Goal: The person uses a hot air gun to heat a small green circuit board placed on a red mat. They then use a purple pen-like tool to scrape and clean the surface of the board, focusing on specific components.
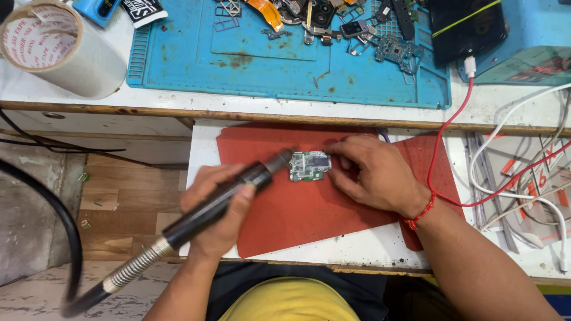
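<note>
Red mat (297, 214): bare surface is left in front of the circuit board (309, 166), between the two forearms.
Left side: approach to the board is blocked by the black hot-air handpiece (223, 199) gripped in the left hand (217, 208).
Right side: the board's edge is covered by the right hand (372, 172).
Far side: the raised bench edge (297, 117) is close behind the board.
Right margin: red and white cables (505, 178) are strewn across it.

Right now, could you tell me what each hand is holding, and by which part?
The left hand grips the black hot-air handpiece around its barrel; the right hand pins the small circuit board at its right edge.
</note>
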